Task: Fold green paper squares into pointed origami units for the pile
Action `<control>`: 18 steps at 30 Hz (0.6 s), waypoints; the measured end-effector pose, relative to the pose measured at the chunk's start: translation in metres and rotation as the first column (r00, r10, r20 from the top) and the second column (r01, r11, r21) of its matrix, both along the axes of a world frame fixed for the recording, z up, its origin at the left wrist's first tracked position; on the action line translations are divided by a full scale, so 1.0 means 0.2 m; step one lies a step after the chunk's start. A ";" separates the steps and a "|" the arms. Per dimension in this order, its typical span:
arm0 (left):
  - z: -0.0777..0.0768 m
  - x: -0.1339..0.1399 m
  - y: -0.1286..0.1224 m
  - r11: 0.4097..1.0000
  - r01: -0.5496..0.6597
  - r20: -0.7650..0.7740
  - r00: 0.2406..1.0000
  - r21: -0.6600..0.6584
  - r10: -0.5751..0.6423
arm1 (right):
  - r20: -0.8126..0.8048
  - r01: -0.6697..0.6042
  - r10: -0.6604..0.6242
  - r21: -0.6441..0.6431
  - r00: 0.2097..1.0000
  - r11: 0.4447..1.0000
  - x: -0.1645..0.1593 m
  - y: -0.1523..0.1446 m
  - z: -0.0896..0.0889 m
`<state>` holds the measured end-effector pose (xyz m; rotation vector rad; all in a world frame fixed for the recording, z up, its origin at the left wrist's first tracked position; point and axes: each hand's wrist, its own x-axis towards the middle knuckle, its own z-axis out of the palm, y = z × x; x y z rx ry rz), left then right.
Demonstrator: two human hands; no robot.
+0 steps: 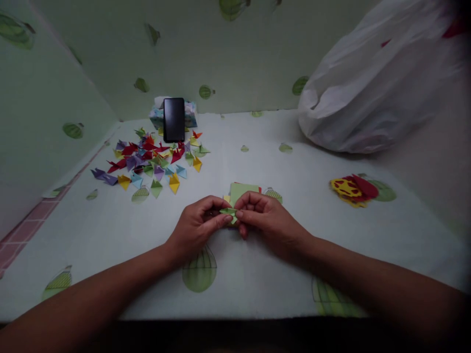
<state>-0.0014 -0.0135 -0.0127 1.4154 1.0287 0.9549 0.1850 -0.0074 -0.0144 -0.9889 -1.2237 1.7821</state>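
Between my two hands is a small folded piece of green paper (228, 212), narrow and pointed at its left end. My left hand (201, 219) pinches it from the left with thumb and forefinger. From the right, my right hand (267, 218) grips its other side, also in a pinch. Just behind my fingers lies a stack of square papers (245, 188), light green on top, with red and yellow edges peeking out. My hands cover part of this stack. To the left is a pile of folded paper pieces (147, 159) in red, purple, yellow, green and blue.
A dark phone (174, 120) leans on a tissue box (191, 113) behind the pile. Red and yellow cut-out shapes (349, 189) lie at the right. A large white plastic bag (368, 88) fills the back right corner. The table's front edge (243, 317) runs below my forearms.
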 end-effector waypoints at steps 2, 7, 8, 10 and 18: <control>0.00 0.00 0.00 0.999 -0.027 -0.044 0.999 0.041 0.029 | 0.000 -0.030 0.030 0.023 1.000 0.999 0.00 0.00 0.00; -0.01 -0.02 0.00 0.991 -0.049 -0.144 0.987 0.125 0.067 | 0.071 -0.035 0.029 0.087 0.997 0.996 0.00 -0.01 0.01; -0.01 -0.02 0.00 0.990 -0.047 -0.150 0.986 0.132 0.066 | 0.085 -0.027 0.018 0.100 0.996 0.995 -0.01 -0.01 0.01; -0.01 -0.02 -0.01 0.989 -0.040 -0.161 0.985 0.142 0.063 | 0.104 -0.016 0.003 0.126 0.995 0.992 -0.01 -0.01 0.02; 0.00 -0.01 -0.01 0.994 -0.052 -0.090 0.994 0.096 0.061 | 0.129 0.002 -0.029 0.204 0.991 0.979 -0.01 -0.02 0.01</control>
